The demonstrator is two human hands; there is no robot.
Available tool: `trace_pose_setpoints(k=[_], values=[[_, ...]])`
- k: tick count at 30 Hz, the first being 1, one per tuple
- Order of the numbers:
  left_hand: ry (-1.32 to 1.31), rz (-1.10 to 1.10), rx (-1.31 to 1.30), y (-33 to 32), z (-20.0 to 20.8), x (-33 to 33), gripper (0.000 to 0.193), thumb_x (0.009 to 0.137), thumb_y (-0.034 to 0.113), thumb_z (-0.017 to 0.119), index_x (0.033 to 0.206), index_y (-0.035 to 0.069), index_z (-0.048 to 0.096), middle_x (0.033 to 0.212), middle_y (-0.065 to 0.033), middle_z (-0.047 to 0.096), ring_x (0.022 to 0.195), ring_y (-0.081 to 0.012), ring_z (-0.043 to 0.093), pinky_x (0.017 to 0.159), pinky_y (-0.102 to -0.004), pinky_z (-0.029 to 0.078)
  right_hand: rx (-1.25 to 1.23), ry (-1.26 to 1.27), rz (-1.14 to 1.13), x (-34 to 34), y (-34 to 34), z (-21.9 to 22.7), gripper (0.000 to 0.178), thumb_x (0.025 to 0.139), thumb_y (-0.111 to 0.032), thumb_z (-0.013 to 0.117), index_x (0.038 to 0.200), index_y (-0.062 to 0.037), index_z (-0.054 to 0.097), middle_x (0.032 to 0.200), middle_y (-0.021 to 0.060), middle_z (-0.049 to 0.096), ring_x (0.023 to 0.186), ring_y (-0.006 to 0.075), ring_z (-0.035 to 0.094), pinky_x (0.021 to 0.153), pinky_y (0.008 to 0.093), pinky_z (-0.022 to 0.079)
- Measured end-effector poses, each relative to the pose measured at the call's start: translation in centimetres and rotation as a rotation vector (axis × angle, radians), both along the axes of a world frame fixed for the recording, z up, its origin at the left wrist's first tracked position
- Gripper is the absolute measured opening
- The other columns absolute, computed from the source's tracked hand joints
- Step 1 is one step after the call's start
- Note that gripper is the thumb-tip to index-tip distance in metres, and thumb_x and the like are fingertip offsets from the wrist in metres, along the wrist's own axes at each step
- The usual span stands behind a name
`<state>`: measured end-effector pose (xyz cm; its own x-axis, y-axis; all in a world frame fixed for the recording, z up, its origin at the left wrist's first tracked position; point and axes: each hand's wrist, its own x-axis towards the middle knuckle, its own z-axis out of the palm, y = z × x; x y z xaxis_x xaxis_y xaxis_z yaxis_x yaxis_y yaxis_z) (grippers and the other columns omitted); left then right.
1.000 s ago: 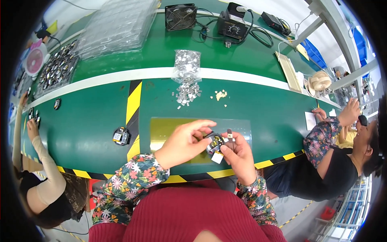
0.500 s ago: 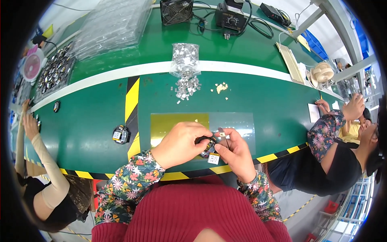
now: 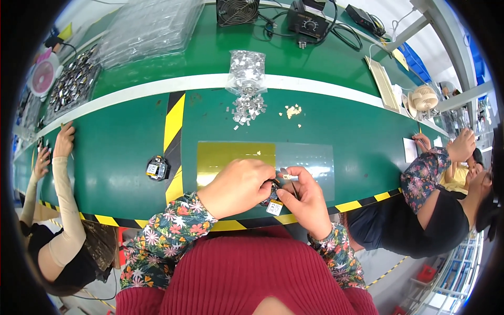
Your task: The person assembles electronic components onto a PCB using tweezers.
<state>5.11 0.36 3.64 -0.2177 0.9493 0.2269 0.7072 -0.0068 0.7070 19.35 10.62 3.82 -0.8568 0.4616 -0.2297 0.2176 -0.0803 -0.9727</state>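
My left hand (image 3: 236,184) is closed around a small round black electronic module (image 3: 271,192), above the near edge of the bench. From the module hangs a flat battery pack (image 3: 274,207) with a white label and a yellow end. Beside it, my right hand (image 3: 308,202) is closed on tweezers (image 3: 285,174) with a pale tag; its thumb reaches the module's edge. The tweezers' tips cannot be made out. A similar round module (image 3: 157,168) lies on the bench to the left, next to the striped tape.
Under my hands lies a yellow-and-clear sheet (image 3: 236,152). Beyond it are a bag of small metal pieces (image 3: 247,71), several spilled out, and yellowish bits (image 3: 293,111). A fan (image 3: 237,11) and a soldering station (image 3: 307,22) stand at the back. Co-workers sit on both sides.
My hands stay together on the module while the tweezers tilt lower and less of the module's black rim shows. The left co-worker's near hand has reached forward along the bench.
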Motion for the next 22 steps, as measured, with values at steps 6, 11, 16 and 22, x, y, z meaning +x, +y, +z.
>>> trace_pose_setpoints(k=[6,11,16,22], values=[[-0.087,-0.007,0.021,-0.1,-0.1,-0.2,0.011,0.068,0.005,0.057,0.078,0.001,0.059,0.072,-0.0117,0.059,0.065,-0.0276,0.057,0.058,-0.0357,0.046,-0.033,0.025,-0.021,0.1,-0.1,-0.1,0.027,0.079,0.001,0.053,0.102,-0.0027,0.041,0.071,0.0000,0.057,0.061,0.0012,0.046,0.052,0.0172,0.037],[-0.144,-0.022,0.040,-0.1,0.0,-0.4,0.010,0.069,0.005,0.058,0.078,0.001,0.059,0.070,-0.0104,0.058,0.062,-0.0242,0.056,0.055,-0.0331,0.046,-0.072,0.010,-0.032,0.3,-0.2,0.3,0.034,0.078,0.004,0.053,0.107,-0.0032,0.038,0.070,-0.0005,0.054,0.061,0.0015,0.045,0.053,0.0163,0.036],[-0.258,-0.039,0.029,-0.2,0.4,-0.6,0.011,0.069,0.004,0.059,0.080,0.002,0.059,0.068,-0.0083,0.056,0.058,-0.0199,0.054,0.052,-0.0299,0.044,-0.042,0.042,-0.013,0.6,-0.3,0.4,0.037,0.077,0.005,0.054,0.109,-0.0034,0.037,0.071,0.0007,0.054,0.062,0.0018,0.045,0.054,0.0162,0.036],[-0.422,-0.026,-0.031,-0.6,1.2,-0.7,0.012,0.074,0.003,0.057,0.086,0.004,0.058,0.073,-0.0070,0.057,0.061,-0.0149,0.054,0.053,-0.0287,0.044,0.113,0.039,0.001,1.2,-0.2,0.1,0.041,0.077,0.003,0.056,0.112,-0.0043,0.036,0.073,0.0031,0.057,0.065,0.0037,0.050,0.057,0.0160,0.038]])
